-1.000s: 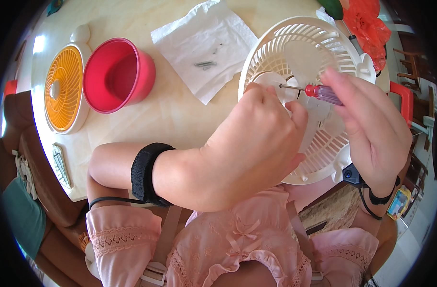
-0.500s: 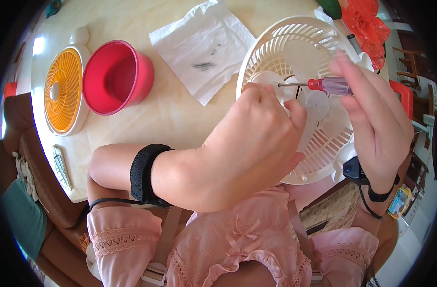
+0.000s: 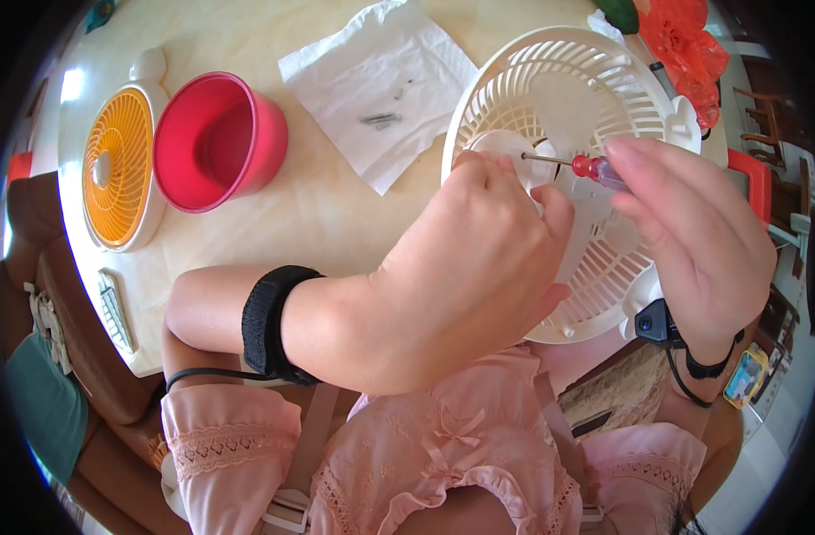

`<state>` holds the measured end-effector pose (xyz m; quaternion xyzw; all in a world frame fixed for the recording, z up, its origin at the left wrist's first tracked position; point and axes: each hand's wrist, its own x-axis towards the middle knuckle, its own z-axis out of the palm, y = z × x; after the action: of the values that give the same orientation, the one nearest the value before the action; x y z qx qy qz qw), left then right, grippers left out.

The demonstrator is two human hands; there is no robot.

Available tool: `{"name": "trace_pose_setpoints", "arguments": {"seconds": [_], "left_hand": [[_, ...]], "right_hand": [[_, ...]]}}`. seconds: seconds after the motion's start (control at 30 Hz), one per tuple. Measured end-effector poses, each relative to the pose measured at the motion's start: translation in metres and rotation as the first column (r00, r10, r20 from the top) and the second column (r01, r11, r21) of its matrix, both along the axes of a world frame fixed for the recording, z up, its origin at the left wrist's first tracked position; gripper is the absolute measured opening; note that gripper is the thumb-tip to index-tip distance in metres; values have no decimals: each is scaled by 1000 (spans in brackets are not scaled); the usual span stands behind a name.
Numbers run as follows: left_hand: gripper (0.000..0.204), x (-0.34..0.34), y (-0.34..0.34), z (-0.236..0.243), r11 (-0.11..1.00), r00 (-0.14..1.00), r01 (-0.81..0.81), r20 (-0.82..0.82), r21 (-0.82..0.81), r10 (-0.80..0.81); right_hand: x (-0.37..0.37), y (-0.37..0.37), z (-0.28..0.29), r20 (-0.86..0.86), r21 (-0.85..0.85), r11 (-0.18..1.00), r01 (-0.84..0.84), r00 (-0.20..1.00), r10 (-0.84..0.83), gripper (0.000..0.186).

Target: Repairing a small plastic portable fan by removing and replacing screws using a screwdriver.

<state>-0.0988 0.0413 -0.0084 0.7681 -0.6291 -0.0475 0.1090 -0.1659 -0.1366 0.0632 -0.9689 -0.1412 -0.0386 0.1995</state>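
A white desk fan body [image 3: 604,285] with a slatted round shell and pale blades lies open on the right of the table. My left hand [image 3: 474,241] is curled closed at the white rounded motor housing [image 3: 501,143] in its middle; the fingertips are partly hidden. In my right hand [image 3: 697,214] is a screwdriver [image 3: 590,166] with a red and clear handle, gripped between thumb and fingers. Its shaft points left and its tip meets the housing beside my left fingers. Several small screws [image 3: 381,119] rest on a white paper towel [image 3: 336,71] beyond my left hand.
Left on the table are a pink-red bowl [image 3: 269,147] and a fan grille [image 3: 127,192], orange with a white rim. A pale slotted object [image 3: 113,308] lies at the left edge. A red plastic bag [image 3: 679,49] and a green object [image 3: 616,13] sit far right.
My right hand's fingers have come down and closed further round the screwdriver handle, which now tilts down to the right. The left hand stays almost still.
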Motion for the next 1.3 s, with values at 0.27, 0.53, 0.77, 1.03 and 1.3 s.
{"name": "trace_pose_setpoints", "arguments": {"seconds": [0.27,0.53,0.77,1.03,1.3], "left_hand": [[47,0,1,1,1000,1000,7,-11,5,-7],[48,0,0,0,1000,1000,1,-7,-17,-1],[49,-4,0,3,997,1000,-7,10,-83,8],[34,29,3,29,998,999,4,-54,70,0],[44,53,-14,37,977,993,117,-46,178,-110]], "right_hand": [[0,7,4,-56,41,998,56,997,-53,34],[-1,3,-7,39,102,995,11,999,-15,30],[-15,-5,2,22,96,983,154,987,-156,25],[-64,-42,7,308,381,789,483,738,-600,24],[-161,-106,-18,292,732,500,463,450,-844,33]]}}
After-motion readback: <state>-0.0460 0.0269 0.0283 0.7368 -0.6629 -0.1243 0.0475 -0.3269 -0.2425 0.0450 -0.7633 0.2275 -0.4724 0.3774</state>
